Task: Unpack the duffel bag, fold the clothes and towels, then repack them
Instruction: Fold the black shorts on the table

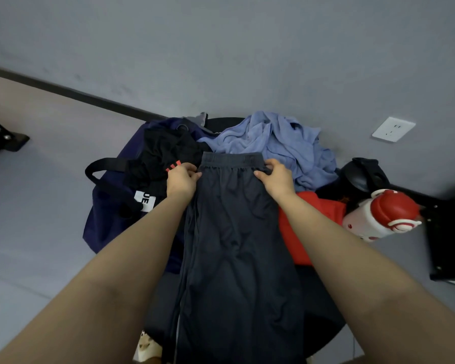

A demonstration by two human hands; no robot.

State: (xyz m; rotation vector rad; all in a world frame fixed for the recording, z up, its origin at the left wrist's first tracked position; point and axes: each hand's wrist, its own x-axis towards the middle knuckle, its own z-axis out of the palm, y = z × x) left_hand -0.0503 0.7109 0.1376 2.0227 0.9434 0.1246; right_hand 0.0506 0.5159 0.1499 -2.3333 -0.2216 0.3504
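A long pair of dark grey fabric trousers (234, 245) with an elastic waistband lies spread lengthwise down the middle of a round black table (323, 311), waistband at the far end and legs running toward the person. To the left, a navy blue fabric duffel bag (108, 214) with a black strap sits at the table's edge, with a crumpled black garment (163, 153) bearing a white label on top of it. A rumpled light blue towel (281, 143) is heaped just beyond the waistband. A red garment (307, 219) lies beside the trousers on the right, next to a white and red plastic bottle (381, 214). The left hand (180, 179) pinches the waistband's left corner, and the right hand (275, 177) pinches its right corner.
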